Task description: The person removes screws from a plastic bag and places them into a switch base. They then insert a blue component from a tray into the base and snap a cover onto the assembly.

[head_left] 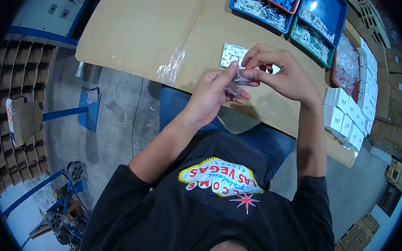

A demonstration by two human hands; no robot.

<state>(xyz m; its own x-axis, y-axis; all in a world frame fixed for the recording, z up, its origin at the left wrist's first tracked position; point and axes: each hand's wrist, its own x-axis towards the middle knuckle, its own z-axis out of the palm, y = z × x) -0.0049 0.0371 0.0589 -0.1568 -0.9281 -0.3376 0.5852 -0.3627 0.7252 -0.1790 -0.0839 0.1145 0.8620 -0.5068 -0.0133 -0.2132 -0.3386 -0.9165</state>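
My left hand point(214, 92) and my right hand point(278, 72) meet above the near edge of a cardboard-covered table point(142, 30). Both pinch a small clear plastic bag point(237, 81) between fingers and thumbs. The bag's contents are too small to tell. Just beyond the hands, a white rectangular plastic part point(232, 54) lies flat on the cardboard.
Blue and green bins point(281, 13) of small white parts stand at the table's far side. Stacked small white boxes point(346, 118) line the right edge, with clear bags point(347, 61) behind them. Cardboard dividers point(20, 100) and a machine with pulleys point(65, 204) sit on the floor at left.
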